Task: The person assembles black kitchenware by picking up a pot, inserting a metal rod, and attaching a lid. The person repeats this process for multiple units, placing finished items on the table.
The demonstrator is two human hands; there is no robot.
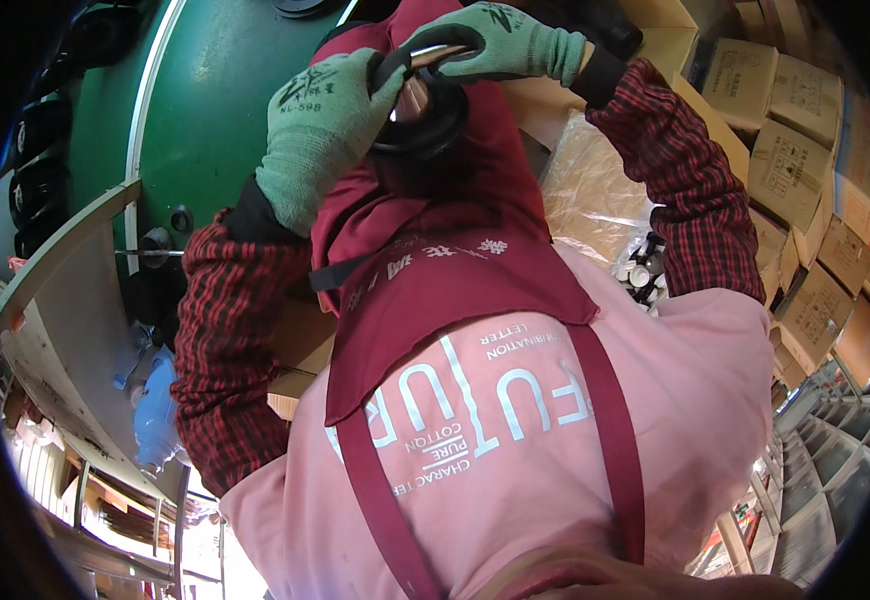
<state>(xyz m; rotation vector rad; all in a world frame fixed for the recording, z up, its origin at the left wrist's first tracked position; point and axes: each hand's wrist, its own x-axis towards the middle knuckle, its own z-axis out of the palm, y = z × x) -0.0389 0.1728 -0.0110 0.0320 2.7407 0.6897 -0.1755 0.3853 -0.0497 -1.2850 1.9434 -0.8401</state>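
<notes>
Both of my hands wear pale green knit gloves with dark coated fingers. Above my lap, my left hand (330, 115) closes on one side of a shiny metal part with a round black base (412, 103). From the other side, my right hand (500, 45) pinches the top of the same part, where a curved silvery edge shows. The black base hangs just over my dark red apron (455, 265). My fingers cover much of the piece, so its exact kind is unclear.
A green work surface (220, 110) lies on the left, with black round parts (40, 190) along its far-left side. Stacked cardboard cartons (790, 170) fill the right. Clear plastic sheeting (595, 180) and small black-and-white parts (640, 272) sit beside my right arm. A bluish plastic bag (157, 410) hangs at left.
</notes>
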